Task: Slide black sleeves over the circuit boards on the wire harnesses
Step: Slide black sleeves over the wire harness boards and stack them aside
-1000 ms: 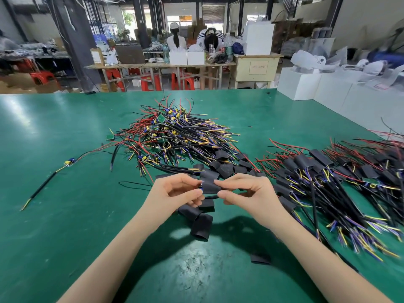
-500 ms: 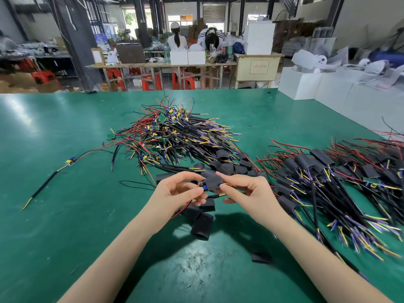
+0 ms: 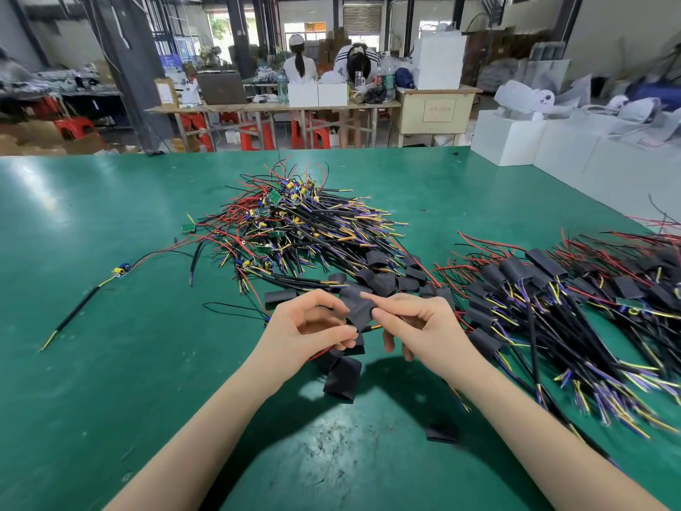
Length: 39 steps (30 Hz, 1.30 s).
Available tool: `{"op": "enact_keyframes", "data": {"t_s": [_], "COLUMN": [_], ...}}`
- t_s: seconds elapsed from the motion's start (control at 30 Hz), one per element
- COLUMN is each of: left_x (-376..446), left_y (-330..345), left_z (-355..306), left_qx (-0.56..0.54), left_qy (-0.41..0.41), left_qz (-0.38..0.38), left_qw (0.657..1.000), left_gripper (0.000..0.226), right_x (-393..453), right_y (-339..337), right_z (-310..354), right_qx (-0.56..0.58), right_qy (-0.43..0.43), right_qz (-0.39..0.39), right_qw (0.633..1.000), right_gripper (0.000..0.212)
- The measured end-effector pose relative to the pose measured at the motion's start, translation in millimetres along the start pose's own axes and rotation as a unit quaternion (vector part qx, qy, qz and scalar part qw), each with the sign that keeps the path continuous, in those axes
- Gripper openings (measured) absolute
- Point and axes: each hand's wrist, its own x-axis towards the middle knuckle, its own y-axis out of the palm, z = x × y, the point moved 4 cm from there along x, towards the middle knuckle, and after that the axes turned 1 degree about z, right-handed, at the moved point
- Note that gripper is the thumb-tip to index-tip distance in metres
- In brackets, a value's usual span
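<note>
**Sleeve held between both hands over the green table**

The left hand (image 3: 313, 328) and right hand (image 3: 423, 326) met above the table (image 3: 92, 326), with a black sleeve (image 3: 359, 307) between them. The right hand pinched the sleeve's right edge between thumb and forefinger, its other fingers curled loosely below. The left hand's fingers curled round a harness (image 3: 370, 328) whose thin wires came out of the sleeve's lower end; a red wire trailed down from under that hand. The board itself was hidden, so whether it sat fully inside the sleeve could not be told.

Just below the hands, loose sleeves (image 3: 342, 378) lay on the table, and one more (image 3: 442, 433) lay apart, nearer the person. Further sleeves (image 3: 379, 278) lay beyond the hands at the near edge of the bare pile (image 3: 294, 223), a tangle of red, black, yellow and purple wires with small green boards showing. To the right lay the sleeved pile (image 3: 552, 300), its harnesses already wearing black sleeves. One single harness (image 3: 110, 278) lay well apart to the left. Two people (image 3: 331, 64) sat at a far bench (image 3: 272, 108).
</note>
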Motion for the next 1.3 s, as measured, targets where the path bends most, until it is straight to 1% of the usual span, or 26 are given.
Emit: {"op": "enact_keyframes", "data": {"t_s": [0.07,0.2,0.27,0.33,0.4,0.53,0.67,0.93,1.03,1.1,1.17,1.2,1.23,1.27,1.3], "left_x": [-0.1,1.0,2.3,3.0,2.3,1.6,1.9,1.7,2.4,4.1,5.3,5.1,4.4,3.4,2.1], "left_y": [-0.1,-2.1,-2.2,-2.6,-2.5,-3.2,-3.5,-2.7,-0.6,1.0,2.3,3.6,4.6,5.1,5.9], "left_z": [0.2,-0.5,-1.7,-2.6,-2.5,1.6,6.1,8.6,8.8,10.4,11.8,10.8,9.1,6.5,3.5], "left_qx": [0.004,0.008,0.014,0.021,0.023,0.041,0.037,0.009,-0.041,-0.099,-0.126,-0.108,-0.063,0.004,0.07], "left_qy": [0.006,0.003,0.003,0.001,-0.002,-0.013,-0.029,-0.041,-0.063,-0.085,-0.098,-0.094,-0.079,-0.051,-0.019], "left_qz": [-0.007,-0.011,-0.005,0.001,0.009,0.012,0.006,-0.007,-0.008,-0.031,-0.042,-0.032,-0.019,-0.007,0.004], "left_qw": [1.0,1.0,1.0,1.0,1.0,0.999,0.999,0.999,0.997,0.991,0.986,0.989,0.995,0.999,0.997], "left_gripper": [0.019,0.016,0.016,0.017,0.015,0.026,0.029,0.023,0.023,0.019,0.019,0.023,0.028,0.031,0.031], "right_x": [-0.1,-1.8,-1.2,0.7,1.1,-0.1,-0.5,-2.1,-1.4,-0.4,1.3,1.7,2.3,2.8,2.9], "right_y": [-0.4,1.5,1.6,-0.9,-2.0,1.5,3.6,5.7,4.8,2.5,-2.4,-4.1,-5.6,-6.7,-7.9], "right_z": [-0.1,-4.0,-4.4,-3.4,-2.4,-3.3,-5.3,-8.0,-8.1,-5.0,-2.5,-2.2,-2.8,-4.1,-6.2], "right_qx": [0.011,0.036,0.071,0.095,0.1,0.118,0.112,0.109,0.103,0.069,-0.004,-0.033,-0.056,-0.077,-0.096], "right_qy": [0.009,0.056,0.077,0.078,0.073,0.077,0.072,0.082,0.101,0.096,0.061,0.049,0.045,0.047,0.055], "right_qz": [0.008,0.026,0.015,-0.004,-0.001,0.004,0.0,0.015,0.037,0.041,0.019,0.013,0.011,0.013,0.023], "right_qw": [1.0,0.997,0.994,0.992,0.992,0.99,0.991,0.991,0.989,0.992,0.998,0.998,0.997,0.996,0.994], "right_gripper": [0.028,0.025,0.024,0.022,0.021,0.023,0.024,0.023,0.021,0.024,0.023,0.018,0.012,0.006,0.006]}}
